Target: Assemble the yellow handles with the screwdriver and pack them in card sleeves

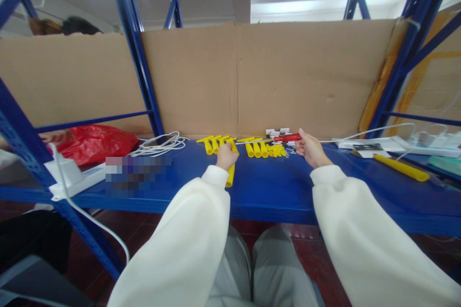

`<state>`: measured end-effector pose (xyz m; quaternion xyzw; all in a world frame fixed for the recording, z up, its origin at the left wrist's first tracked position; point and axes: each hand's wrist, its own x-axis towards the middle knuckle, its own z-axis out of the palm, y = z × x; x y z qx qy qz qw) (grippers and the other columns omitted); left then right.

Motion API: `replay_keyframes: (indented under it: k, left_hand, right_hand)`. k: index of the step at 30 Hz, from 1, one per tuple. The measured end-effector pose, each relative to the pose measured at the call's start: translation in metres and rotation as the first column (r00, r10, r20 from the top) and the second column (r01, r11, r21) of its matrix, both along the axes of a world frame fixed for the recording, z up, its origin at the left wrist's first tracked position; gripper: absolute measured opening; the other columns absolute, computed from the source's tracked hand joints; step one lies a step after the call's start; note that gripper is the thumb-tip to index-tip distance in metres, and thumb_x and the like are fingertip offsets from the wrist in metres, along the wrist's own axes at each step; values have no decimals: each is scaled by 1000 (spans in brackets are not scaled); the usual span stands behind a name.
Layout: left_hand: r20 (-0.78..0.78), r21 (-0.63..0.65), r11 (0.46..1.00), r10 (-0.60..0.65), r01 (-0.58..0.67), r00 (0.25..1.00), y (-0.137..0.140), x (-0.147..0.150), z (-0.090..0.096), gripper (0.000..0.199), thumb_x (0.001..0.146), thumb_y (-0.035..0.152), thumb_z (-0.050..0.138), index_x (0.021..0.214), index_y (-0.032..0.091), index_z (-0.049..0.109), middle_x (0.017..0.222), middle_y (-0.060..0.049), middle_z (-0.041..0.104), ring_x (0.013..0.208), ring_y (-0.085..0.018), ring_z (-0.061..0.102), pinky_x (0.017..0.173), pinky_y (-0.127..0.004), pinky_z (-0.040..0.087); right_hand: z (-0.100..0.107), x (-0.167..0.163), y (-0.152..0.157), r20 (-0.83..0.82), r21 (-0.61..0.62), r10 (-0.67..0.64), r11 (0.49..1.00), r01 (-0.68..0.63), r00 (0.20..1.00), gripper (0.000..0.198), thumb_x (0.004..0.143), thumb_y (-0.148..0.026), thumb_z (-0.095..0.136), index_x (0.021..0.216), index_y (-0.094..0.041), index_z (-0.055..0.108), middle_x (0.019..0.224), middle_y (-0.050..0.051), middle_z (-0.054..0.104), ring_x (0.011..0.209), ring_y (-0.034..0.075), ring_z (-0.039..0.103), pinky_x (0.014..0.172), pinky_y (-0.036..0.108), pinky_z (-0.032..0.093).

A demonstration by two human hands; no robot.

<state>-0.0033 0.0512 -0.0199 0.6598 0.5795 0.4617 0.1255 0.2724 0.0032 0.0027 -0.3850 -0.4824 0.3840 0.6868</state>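
Observation:
My left hand (226,156) is closed around a yellow tube-like plastic part (230,177), whose open lower end points toward me. In my right hand (311,149) is the red handle of a screwdriver (286,137). Its thin metal shaft reaches left, level across to the top of the yellow part by my left hand. Whether the tip touches the part is too small to tell. Similar yellow parts (209,146) lie in a row left of my left hand, and more yellow parts (257,149) lie to its right. Small yellow pieces (276,150) sit beside those, under the screwdriver handle.
A blue shelf (270,192) carries everything, with a cardboard panel (306,76) behind. To the left are a coiled white cable (163,143), a red bag (97,144) and a power strip (79,183). Another yellow part (401,168) and a white strip (385,144) lie right.

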Motion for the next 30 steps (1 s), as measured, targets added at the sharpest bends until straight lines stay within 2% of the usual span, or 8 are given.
replay_keyframes:
  k: [3, 10, 17, 21, 24, 30]
  left_hand:
    - [-114, -71, 997, 27, -35, 993, -6, 1, 5, 16, 70, 5, 64, 81, 16, 64, 89, -13, 73, 98, -27, 69, 88, -34, 52]
    - [-162, -59, 997, 34, -44, 986, -7, 1, 6, 13, 72, 6, 63, 79, 17, 62, 86, -12, 73, 94, -27, 69, 84, -34, 53]
    - [-101, -68, 995, 60, -68, 993, 0, -2, 1, 18, 69, 4, 62, 79, 18, 63, 84, -10, 72, 96, -28, 70, 86, -35, 54]
    - [-76, -93, 992, 73, -80, 994, -1, -2, 2, 21, 68, 2, 62, 81, 18, 63, 84, -11, 72, 97, -29, 70, 88, -36, 54]
    - [-87, -98, 992, 75, -83, 993, -1, -2, 3, 20, 68, 2, 63, 82, 17, 64, 87, -12, 72, 98, -29, 70, 89, -38, 54]
    - [-131, -49, 995, 81, -88, 988, 1, -3, 1, 20, 69, 3, 62, 84, 17, 64, 84, -10, 70, 94, -27, 70, 87, -36, 55]
  right_hand:
    - [-2, 2, 0, 5, 25, -8, 1000, 8, 1000, 45, 78, -57, 75, 71, -23, 47, 40, -9, 43, 31, 5, 31, 30, 17, 24]
    - [-1, 2, 0, -14, -9, 16, 1000, -16, 1000, 41, 79, -59, 73, 85, -19, 64, 42, -8, 43, 33, 7, 32, 32, 19, 23]
    - [2, 1, -3, -24, -15, 141, 990, -141, 990, 18, 88, -41, 67, 93, -23, 65, 56, -5, 52, 45, 10, 48, 42, 20, 40]
    - [3, -1, -5, -47, -14, 160, 987, -161, 986, 11, 89, -33, 67, 89, -23, 63, 58, -5, 53, 48, 9, 49, 45, 19, 42]
    - [3, -1, -4, -56, -10, 138, 990, -138, 989, 18, 89, -33, 69, 79, -22, 58, 56, -6, 52, 46, 8, 47, 44, 17, 40]
    - [3, -1, -4, -13, -23, 104, 994, -105, 994, 39, 87, -45, 72, 66, -20, 49, 52, -4, 53, 41, 6, 44, 41, 17, 38]
